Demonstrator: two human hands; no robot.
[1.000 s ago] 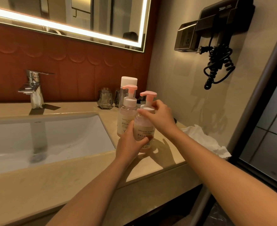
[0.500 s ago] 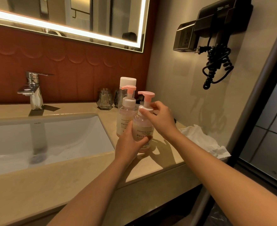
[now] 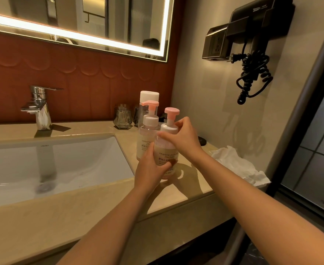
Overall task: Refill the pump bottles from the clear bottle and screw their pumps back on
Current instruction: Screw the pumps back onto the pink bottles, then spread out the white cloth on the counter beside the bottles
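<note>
Left hand [image 3: 149, 169] was wrapped round the belly of the near pump bottle [image 3: 166, 155], fingers curled across the label, and that bottle stood upright on the counter [image 3: 42, 217] just right of the sink [image 3: 81, 159]. Right hand [image 3: 182, 138] was up top, thumb and fingers pinched round the white collar [image 3: 169, 129] under the pink pump head [image 3: 172, 111]. That looked like the screwing-on step, with the lower hand bracing against the twist. Whether the thread was fully home, nobody could tell from here.

The second pump bottle [image 3: 145, 142] stood just behind, also right of the sink, with its pump on. The clear bottle [image 3: 149, 96], white-capped, stood behind that one, at the sink's far right corner.

As for the feel of it, this looked like thin smooth plastic carrying pale liquid most of the way up. So it was probably light-to-middling, stiff enough to hold but likely to dent under a hard squeeze, and slick if any soap had dribbled down. The best hold seemed to be low round the body for the brace and on the collar for the turn, not on the pink head, which would likely spin or press down
</note>
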